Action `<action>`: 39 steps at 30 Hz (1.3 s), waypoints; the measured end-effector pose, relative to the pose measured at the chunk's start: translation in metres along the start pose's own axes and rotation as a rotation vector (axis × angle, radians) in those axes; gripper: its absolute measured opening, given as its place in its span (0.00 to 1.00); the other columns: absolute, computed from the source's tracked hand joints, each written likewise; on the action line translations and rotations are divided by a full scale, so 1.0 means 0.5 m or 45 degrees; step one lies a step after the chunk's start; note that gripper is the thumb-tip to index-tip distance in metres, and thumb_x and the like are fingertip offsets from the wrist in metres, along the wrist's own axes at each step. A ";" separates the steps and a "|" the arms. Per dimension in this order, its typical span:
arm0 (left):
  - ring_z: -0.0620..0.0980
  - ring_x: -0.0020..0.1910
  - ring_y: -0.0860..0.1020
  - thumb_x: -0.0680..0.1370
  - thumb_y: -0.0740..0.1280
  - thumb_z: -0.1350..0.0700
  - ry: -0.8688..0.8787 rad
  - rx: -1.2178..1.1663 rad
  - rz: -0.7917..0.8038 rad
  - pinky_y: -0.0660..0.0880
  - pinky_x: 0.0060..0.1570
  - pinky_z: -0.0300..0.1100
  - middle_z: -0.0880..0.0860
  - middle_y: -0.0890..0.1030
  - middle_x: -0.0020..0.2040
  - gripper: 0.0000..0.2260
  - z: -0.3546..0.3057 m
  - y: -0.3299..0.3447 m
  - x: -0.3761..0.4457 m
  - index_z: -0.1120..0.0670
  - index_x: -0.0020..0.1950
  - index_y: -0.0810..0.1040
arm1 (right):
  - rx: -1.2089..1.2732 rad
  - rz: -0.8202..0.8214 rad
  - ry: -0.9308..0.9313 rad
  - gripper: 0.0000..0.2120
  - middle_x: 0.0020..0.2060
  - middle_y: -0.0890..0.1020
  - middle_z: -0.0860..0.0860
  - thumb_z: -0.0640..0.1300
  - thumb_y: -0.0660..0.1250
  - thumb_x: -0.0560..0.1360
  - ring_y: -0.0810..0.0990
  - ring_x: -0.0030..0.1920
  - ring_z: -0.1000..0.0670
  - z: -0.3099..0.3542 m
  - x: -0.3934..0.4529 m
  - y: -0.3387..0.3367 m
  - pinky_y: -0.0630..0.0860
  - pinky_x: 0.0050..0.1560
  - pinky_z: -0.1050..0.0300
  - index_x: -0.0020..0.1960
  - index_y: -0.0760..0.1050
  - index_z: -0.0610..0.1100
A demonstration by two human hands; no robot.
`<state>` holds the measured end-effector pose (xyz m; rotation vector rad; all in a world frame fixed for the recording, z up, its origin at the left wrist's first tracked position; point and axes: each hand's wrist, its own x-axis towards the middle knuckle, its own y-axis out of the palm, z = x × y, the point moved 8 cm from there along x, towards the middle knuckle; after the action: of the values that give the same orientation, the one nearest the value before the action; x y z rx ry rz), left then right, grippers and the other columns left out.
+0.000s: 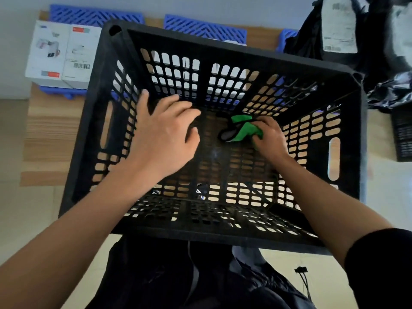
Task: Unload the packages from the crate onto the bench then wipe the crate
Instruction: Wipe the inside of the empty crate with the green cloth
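Crate (107,121) sits on the wooden bench (51,134), no packages inside; wipe stage, by judgement. Green cloth (244,129) bunched on crate floor toward the far wall, pinched under the curled fingers of the right hand (270,139). Left hand (165,132) spread, fingers relaxed, holding nothing, inside near the left wall; contact with it unclear. Unwiped floor lies left and nearward of the right hand, the nearer one. White boxes (64,54) beyond the left hand; black bags (347,30) beyond the right.

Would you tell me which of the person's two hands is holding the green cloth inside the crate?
The right hand grips the green cloth on the crate floor; the left hand holds nothing, fingers spread.
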<state>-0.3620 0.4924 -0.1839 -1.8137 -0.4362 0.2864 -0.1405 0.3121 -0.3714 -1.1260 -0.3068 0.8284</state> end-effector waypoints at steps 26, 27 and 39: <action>0.57 0.81 0.56 0.77 0.64 0.55 0.423 0.346 -0.119 0.52 0.77 0.63 0.55 0.58 0.82 0.36 -0.228 0.086 0.231 0.57 0.83 0.53 | -0.174 0.451 0.067 0.27 0.66 0.71 0.41 0.36 0.71 0.71 0.69 0.68 0.37 0.061 -0.018 0.094 0.76 0.61 0.40 0.69 0.74 0.45; 0.57 0.81 0.56 0.77 0.65 0.56 0.429 0.344 -0.124 0.52 0.77 0.63 0.55 0.58 0.82 0.36 -0.228 0.087 0.232 0.58 0.82 0.53 | -0.231 0.528 -0.006 0.26 0.66 0.72 0.42 0.37 0.72 0.71 0.70 0.68 0.38 0.069 -0.033 0.105 0.76 0.63 0.41 0.69 0.74 0.46; 0.57 0.81 0.55 0.72 0.70 0.58 0.441 0.309 -0.129 0.52 0.77 0.64 0.56 0.58 0.81 0.42 -0.228 0.092 0.237 0.58 0.82 0.53 | -0.457 1.058 -0.294 0.14 0.59 0.73 0.46 0.35 0.68 0.74 0.75 0.60 0.42 0.143 -0.104 0.142 0.70 0.50 0.55 0.56 0.82 0.46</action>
<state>-0.2019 0.4342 -0.1926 -1.5583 -0.2367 -0.0459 -0.2488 0.3355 -0.3944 -1.5195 -0.1724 1.6929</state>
